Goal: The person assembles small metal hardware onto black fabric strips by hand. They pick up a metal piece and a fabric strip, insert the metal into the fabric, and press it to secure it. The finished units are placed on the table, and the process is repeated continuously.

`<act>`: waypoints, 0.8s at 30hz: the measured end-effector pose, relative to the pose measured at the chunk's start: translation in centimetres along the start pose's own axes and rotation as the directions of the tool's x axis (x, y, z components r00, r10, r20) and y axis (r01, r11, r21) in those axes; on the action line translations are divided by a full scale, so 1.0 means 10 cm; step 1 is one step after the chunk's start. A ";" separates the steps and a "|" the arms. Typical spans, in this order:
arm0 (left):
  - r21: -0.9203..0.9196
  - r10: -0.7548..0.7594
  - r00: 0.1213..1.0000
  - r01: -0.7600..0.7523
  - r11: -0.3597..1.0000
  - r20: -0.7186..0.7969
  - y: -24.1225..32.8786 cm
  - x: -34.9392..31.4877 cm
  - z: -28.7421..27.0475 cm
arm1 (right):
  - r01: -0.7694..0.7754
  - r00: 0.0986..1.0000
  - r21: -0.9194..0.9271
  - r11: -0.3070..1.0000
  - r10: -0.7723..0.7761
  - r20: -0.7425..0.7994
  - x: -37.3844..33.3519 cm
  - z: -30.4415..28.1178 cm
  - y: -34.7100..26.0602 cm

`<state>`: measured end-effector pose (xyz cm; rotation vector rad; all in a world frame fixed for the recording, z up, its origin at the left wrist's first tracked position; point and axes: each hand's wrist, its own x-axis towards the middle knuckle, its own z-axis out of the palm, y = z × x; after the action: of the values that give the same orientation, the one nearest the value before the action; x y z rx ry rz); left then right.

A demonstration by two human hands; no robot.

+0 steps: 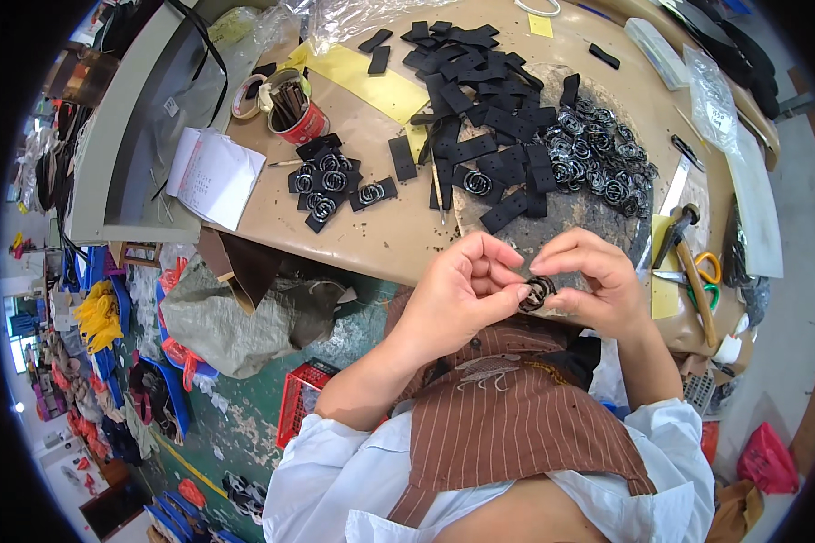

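Between my two hands, just over the near table edge, is a small round metal buckle with a dark, spiral-like shape. My left hand pinches its left side with thumb and fingertips. The fingers of my right hand close on its right side. Whether a black strap piece is with it, I cannot tell. Beyond my hands lies a heap of flat black strap pieces, some with small holes. To its right sits a pile of shiny metal buckles. Several strap pieces with buckles on them lie at the left.
A hammer, orange-handled scissors and a metal ruler lie at the right. At the left are a red tin of sticks, a tape roll and a notebook. Below stands a red crate.
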<state>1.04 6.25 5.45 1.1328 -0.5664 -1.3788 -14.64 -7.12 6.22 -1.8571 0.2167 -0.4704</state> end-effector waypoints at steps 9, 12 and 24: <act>-0.086 -0.157 0.982 0.166 0.982 0.103 -0.21 0.10 -0.08 | 0.045 0.999 0.137 0.990 -0.044 -0.012 -0.12 0.04 0.17; -0.047 -0.144 0.980 0.151 0.987 0.140 -0.22 0.27 -0.05 | -0.038 0.997 0.240 0.970 0.053 -0.055 -0.27 0.00 0.22; 0.979 0.417 0.909 -0.082 0.185 -0.002 -0.08 1.33 0.24 | -0.104 0.895 0.516 0.850 0.307 -0.325 -0.62 -0.16 0.19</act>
<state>1.00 -6.84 1.87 2.0790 -1.4756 -0.3633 -20.74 -6.84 3.52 -1.2088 0.5226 -0.6786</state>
